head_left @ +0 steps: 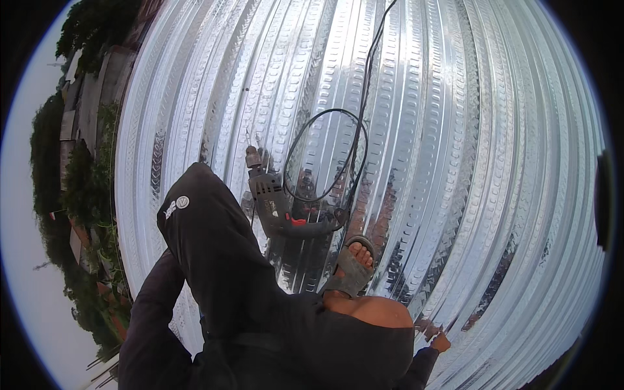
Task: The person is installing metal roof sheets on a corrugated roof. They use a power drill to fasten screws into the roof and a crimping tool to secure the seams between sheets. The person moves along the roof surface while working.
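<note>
My right hand (441, 342) is low on the right, beside my bare knee, close against the ribbed shiny metal sheet (448, 195). Its fingers are drawn together, and whatever they may hold is too small to make out. My left arm bends up behind my dark trouser leg, which hides the hand. A black power drill (276, 211) with a red trigger lies on the sheet ahead of my legs. Its thin bit (247, 138) points away from me.
A black cable (359, 117) loops beside the drill and runs off to the far edge. My sandalled foot (354, 270) rests on the sheet just behind the drill's handle. Past the sheet's left edge, trees (81, 175) and rooftops stand lower down.
</note>
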The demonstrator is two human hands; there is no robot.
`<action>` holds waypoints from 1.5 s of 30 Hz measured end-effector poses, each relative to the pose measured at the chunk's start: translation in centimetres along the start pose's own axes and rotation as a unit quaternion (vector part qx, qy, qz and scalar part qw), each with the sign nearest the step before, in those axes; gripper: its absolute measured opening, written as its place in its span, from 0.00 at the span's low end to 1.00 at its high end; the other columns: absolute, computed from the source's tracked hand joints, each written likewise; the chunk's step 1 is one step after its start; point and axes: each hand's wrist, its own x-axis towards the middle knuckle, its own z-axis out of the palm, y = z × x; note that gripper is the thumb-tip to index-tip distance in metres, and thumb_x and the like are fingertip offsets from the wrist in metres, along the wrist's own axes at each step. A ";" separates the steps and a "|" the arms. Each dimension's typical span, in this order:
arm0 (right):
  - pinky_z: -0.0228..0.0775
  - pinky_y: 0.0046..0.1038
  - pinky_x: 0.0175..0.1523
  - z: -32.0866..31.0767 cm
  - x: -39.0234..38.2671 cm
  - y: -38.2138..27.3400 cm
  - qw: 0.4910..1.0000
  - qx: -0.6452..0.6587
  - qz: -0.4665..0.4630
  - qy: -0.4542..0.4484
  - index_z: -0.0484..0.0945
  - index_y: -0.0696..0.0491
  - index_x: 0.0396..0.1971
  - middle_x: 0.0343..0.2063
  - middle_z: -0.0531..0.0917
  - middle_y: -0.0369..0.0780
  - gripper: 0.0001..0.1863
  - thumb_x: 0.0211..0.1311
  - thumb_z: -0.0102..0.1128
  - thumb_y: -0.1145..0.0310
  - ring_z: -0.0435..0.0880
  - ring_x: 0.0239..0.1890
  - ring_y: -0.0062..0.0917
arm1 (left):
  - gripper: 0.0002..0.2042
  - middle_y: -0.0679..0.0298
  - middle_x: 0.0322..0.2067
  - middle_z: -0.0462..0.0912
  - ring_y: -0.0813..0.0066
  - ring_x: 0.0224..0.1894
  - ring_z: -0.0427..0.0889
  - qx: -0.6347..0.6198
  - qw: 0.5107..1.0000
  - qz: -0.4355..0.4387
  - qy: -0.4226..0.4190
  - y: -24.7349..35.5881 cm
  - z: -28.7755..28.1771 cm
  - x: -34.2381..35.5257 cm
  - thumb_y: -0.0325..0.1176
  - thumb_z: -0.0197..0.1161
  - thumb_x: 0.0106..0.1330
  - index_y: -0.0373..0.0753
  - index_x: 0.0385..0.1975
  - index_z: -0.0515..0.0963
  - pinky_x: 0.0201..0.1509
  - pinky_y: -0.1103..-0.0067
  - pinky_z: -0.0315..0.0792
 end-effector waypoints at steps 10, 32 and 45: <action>0.72 0.24 0.39 3.3 -29.2 -56.3 0.754 0.163 -0.523 -0.362 0.84 0.62 0.42 0.29 0.83 0.37 0.13 0.65 0.60 0.69 0.80 0.31 0.21 | 0.13 0.63 0.25 0.85 0.81 0.22 0.78 -0.281 0.947 -0.072 0.140 -21.0 8.5 -5.6 0.37 0.68 0.67 0.30 0.37 0.83 0.25 0.81 0.70; 0.72 0.37 0.45 31.8 -67.5 -43.2 0.361 -0.137 -0.806 -0.450 0.88 0.50 0.40 0.30 0.82 0.39 0.11 0.66 0.66 0.60 0.82 0.39 0.37 | 0.08 0.59 0.17 0.83 0.63 0.20 0.85 -0.191 0.934 0.067 0.294 -21.8 10.0 -4.4 0.39 0.71 0.59 0.41 0.28 0.84 0.27 0.71 0.77; 0.74 0.36 0.45 31.1 -68.4 -42.4 0.335 -0.132 -0.823 -0.439 0.87 0.51 0.39 0.32 0.85 0.37 0.07 0.64 0.66 0.66 0.82 0.40 0.35 | 0.08 0.56 0.23 0.85 0.62 0.23 0.85 -0.242 0.920 0.105 0.290 -22.6 9.0 -5.4 0.37 0.71 0.60 0.41 0.32 0.85 0.28 0.71 0.77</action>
